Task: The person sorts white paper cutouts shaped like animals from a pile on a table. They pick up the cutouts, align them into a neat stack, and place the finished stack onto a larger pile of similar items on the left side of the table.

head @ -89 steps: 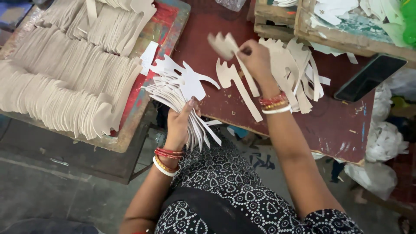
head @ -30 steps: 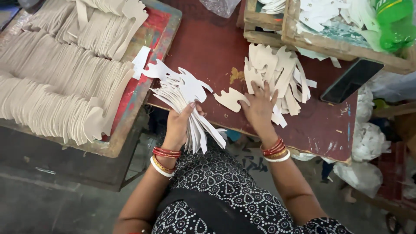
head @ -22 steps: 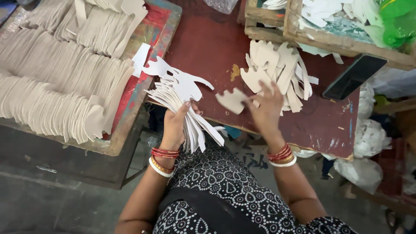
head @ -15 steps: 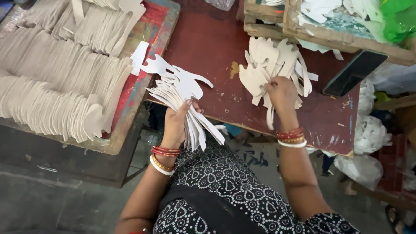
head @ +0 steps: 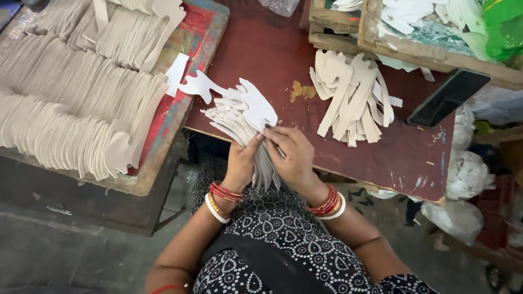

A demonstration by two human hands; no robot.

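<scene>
**Both hands on a fan of paper cutouts**

The left hand [head: 239, 163] grips the fanned stack of cutouts [head: 242, 117] from below, thumb up against it. The right hand [head: 294, 155] closes on the same stack from the other side, fingers curled over its lower edge. The stack hangs over the near edge of the red table [head: 261, 54]. A loose pile of cutouts [head: 351, 98] lies well to the right, a phone [head: 448, 97] beyond it. Rows of stacked cutouts [head: 71, 98] fill the board at left.
</scene>
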